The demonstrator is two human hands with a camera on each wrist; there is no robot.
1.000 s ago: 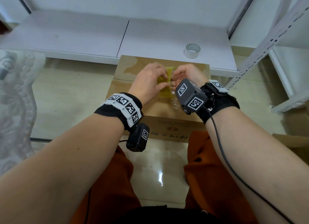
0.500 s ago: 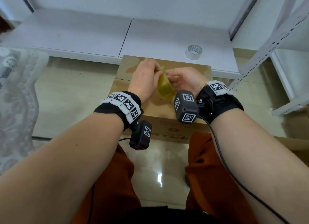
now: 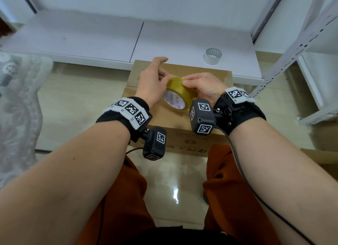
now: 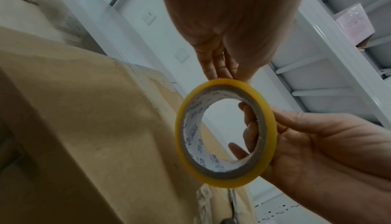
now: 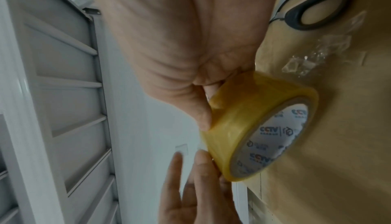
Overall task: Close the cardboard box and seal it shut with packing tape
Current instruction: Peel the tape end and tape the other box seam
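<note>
A closed cardboard box [image 3: 212, 80] stands on the floor in front of my knees. Both hands hold a yellow packing tape roll [image 3: 178, 94] just above its lid. My right hand [image 3: 201, 85] grips the roll, its fingers [image 4: 251, 124] through the core and its thumb [image 5: 201, 110] pressed on the outer face. My left hand [image 3: 155, 80] pinches the roll's top rim with its fingertips [image 4: 217, 72], index finger stretched out. The roll [image 5: 253, 127] tilts, showing its printed core. The lid seam is hidden under the hands.
Scissors [image 5: 317, 13] and a crumpled scrap of clear tape [image 5: 317, 55] lie on the lid. A second, pale tape roll [image 3: 212, 55] sits on the white platform [image 3: 91, 39] behind the box. A metal rack [image 3: 292, 49] stands right, lace cloth [image 3: 16, 107] left.
The roll has turned from edge-on to showing its open core. My right wrist has rolled outward and both hands have shifted slightly toward me.
</note>
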